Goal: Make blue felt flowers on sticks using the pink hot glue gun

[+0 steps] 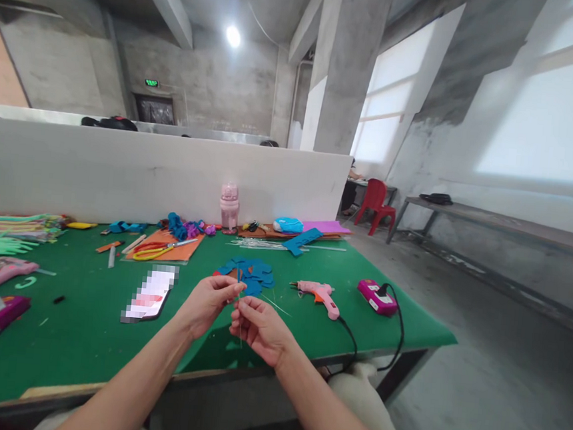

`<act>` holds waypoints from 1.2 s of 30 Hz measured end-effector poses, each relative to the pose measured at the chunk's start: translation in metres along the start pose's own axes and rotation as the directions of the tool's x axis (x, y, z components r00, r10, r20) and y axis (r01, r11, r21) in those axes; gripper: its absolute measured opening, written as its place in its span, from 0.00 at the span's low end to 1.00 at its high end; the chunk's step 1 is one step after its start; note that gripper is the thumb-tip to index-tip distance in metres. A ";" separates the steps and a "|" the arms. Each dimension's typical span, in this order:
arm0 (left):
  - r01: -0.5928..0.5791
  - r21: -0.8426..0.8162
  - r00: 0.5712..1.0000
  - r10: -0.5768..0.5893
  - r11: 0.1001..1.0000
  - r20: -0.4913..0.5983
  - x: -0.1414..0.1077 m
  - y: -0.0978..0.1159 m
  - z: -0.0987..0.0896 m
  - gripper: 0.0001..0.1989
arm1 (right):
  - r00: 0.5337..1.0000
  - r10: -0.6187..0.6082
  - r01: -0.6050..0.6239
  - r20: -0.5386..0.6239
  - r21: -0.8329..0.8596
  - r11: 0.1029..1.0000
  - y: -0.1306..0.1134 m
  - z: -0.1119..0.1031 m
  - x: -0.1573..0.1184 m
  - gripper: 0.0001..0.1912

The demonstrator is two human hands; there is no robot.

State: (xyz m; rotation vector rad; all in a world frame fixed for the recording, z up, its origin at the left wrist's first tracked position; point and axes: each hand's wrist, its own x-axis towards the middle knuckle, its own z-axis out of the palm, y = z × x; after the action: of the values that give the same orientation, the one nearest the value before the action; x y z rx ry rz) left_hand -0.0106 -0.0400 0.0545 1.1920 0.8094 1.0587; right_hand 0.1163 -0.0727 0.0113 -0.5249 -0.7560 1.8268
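Note:
Thumb and fingertips of my left hand (211,303) pinch the upper part of a thin green wire (240,335), close to a narrow blue piece (239,276) at its top. Just below and to the right, my right hand (262,327) has its fingers closed round the same wire, whose lower end hangs beneath them. Behind both hands lies a pile of cut blue pieces (256,272) on the green table. A pink glue gun (317,291) rests on its side to the right of my hands.
A phone (152,293) lies left of my hands. Scissors (156,249) rest on orange sheets farther back. A pink bottle (229,206) stands against the white partition (170,171). The glue gun's cord hangs over the front edge near a purple power strip (377,298).

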 end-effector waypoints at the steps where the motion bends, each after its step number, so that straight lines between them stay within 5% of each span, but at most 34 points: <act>1: 0.013 -0.004 1.000 -0.013 1.000 -0.002 0.000 0.000 0.000 0.09 | 1.000 0.005 -0.005 0.007 0.006 1.000 0.001 0.000 0.000 0.13; 13: 0.111 -0.114 0.978 -0.088 0.987 0.188 -0.001 -0.002 -0.009 0.09 | 0.993 0.072 -0.088 0.093 0.185 0.979 0.005 0.009 -0.004 0.10; 18: 0.049 -0.123 0.990 -0.032 0.991 0.140 0.001 -0.001 -0.010 0.09 | 0.991 0.089 -0.074 0.100 -0.144 0.987 -0.003 0.003 -0.005 0.16; 21: 0.019 -0.099 0.995 -0.008 0.995 0.103 0.001 0.000 -0.011 0.09 | 0.996 -0.071 0.038 -0.058 -0.446 0.894 -0.018 -0.005 -0.003 0.18; 25: 0.033 -0.007 0.995 -0.033 0.999 0.096 -0.002 0.000 -0.007 0.09 | 0.921 -0.347 0.217 -0.178 -0.507 0.834 -0.031 -0.013 0.001 0.14; 31: -0.064 0.190 0.998 0.057 0.980 0.042 -0.003 -0.001 0.005 0.09 | 0.877 -0.440 0.293 -0.193 -0.512 0.807 -0.032 -0.014 0.003 0.11; 36: -0.072 0.313 0.996 0.083 0.947 -0.022 -0.002 -0.001 0.009 0.11 | 0.898 -0.422 0.295 -0.129 -0.535 0.792 -0.033 -0.009 0.000 0.11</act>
State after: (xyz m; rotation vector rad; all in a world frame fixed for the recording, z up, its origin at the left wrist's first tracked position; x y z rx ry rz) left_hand -0.0027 -0.0449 0.0552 1.4861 0.9903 1.0426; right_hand 0.1437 -0.0616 0.0282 -0.8603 -1.0889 1.1686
